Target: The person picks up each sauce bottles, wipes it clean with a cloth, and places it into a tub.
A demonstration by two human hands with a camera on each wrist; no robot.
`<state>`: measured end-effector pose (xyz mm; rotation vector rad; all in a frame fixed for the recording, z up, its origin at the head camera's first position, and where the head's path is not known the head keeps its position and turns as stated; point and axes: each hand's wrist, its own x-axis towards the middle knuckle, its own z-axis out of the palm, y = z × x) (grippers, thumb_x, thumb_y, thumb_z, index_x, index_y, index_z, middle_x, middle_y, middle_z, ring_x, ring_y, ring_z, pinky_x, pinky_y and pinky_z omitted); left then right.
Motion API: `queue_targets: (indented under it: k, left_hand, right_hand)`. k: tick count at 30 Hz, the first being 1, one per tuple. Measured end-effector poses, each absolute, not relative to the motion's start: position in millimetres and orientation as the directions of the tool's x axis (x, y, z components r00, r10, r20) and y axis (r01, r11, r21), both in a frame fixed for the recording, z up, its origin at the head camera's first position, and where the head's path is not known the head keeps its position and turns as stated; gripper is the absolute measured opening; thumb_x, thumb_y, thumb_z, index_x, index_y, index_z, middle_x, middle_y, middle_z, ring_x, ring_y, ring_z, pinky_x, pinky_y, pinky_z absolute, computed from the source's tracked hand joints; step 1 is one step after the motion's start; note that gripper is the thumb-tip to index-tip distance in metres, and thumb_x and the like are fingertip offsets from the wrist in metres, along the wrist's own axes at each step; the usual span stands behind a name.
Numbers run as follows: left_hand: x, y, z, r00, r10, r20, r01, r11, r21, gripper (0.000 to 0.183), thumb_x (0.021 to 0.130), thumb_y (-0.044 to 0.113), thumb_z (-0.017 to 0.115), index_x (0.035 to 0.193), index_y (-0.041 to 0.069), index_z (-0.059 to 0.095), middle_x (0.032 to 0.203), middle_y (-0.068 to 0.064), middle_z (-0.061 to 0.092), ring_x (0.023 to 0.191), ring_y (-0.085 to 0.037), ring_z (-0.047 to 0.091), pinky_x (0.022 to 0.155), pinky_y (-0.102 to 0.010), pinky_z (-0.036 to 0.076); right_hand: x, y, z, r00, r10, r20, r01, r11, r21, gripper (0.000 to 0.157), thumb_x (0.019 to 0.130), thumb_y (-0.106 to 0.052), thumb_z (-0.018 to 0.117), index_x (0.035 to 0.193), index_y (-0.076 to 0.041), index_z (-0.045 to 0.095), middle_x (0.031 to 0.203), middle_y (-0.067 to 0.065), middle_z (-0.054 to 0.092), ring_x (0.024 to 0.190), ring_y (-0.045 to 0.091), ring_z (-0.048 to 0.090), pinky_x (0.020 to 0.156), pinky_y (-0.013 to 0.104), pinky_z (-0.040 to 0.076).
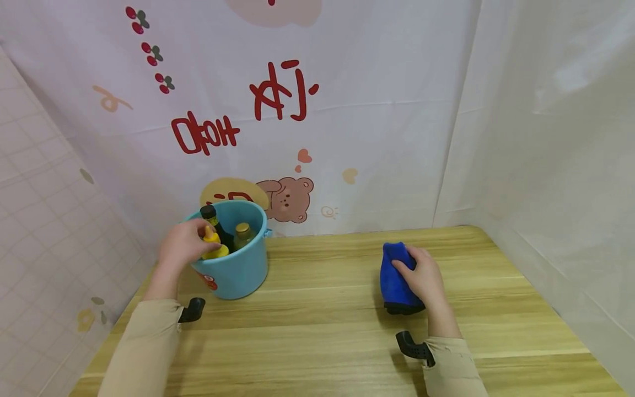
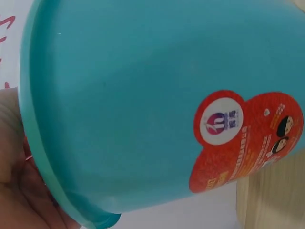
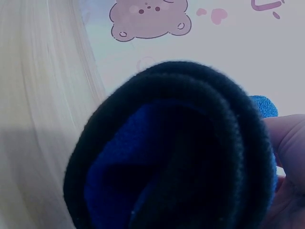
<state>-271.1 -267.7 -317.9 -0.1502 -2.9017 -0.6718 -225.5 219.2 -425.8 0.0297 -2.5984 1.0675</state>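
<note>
At the light blue bucket (image 1: 243, 273), my left hand (image 1: 183, 245) reaches over the rim and grips the top of a yellow squeeze bottle (image 1: 216, 252). A dark bottle with a black cap (image 1: 208, 212) and a bottle with a gold cap (image 1: 243, 236) stand beside it in the bucket. The left wrist view shows the bucket's side and its red label (image 2: 248, 138); the held bottle is hidden there. My right hand (image 1: 424, 274) pinches a folded blue cloth (image 1: 398, 278) by its upper part. Its black edging (image 3: 167, 78) curves in a loop in the right wrist view.
The wooden table (image 1: 317, 331) spreads under both arms. A white printed sheet (image 1: 387, 138) hangs behind it, with more sheeting along the left and right sides. The bucket stands at the table's back left.
</note>
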Motion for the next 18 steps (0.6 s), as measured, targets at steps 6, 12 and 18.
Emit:
queue_targets:
  k: [6,12,18]
  left_hand:
    - [-278.4,-265.7,-314.9,-0.987,0.113,0.114,0.146,0.929,0.340,0.036,0.078,0.021,0.083,0.103,0.000,0.067,0.092,-0.015,0.066,0.083,-0.034,0.058,0.064,-0.044,0.050]
    - [-282.2,-262.4,-315.9,-0.990,0.128,0.066,0.141,0.954,0.265,0.033,0.075,0.021,0.086,0.097,0.004,0.068,0.089,-0.011,0.066,0.081,-0.032,0.058,0.065,-0.045,0.049]
    - [-284.3,-260.3,-319.3,-0.994,0.101,0.047,0.109,0.961,0.253,0.035,0.078,0.021,0.084,0.103,0.004,0.067,0.093,-0.012,0.066,0.086,-0.034,0.059,0.067,-0.048,0.049]
  right_hand:
    - [-225.3,219.8,-424.6,-0.945,0.108,0.310,-0.140,0.721,-0.679,0.045,0.095,-0.018,0.068,0.131,0.008,0.057,0.128,0.032,0.055,0.118,0.048,0.051,0.098,0.063,0.041]
    - [-223.9,218.6,-424.0,-0.948,0.110,0.297,-0.131,0.717,-0.684,0.046,0.095,-0.018,0.068,0.131,0.008,0.056,0.129,0.032,0.054,0.119,0.049,0.051,0.098,0.063,0.041]
    - [-223.9,219.0,-423.1,-0.951,0.111,0.290,-0.125,0.719,-0.684,0.047,0.095,-0.019,0.067,0.132,0.008,0.056,0.129,0.032,0.053,0.118,0.049,0.051,0.098,0.064,0.041]
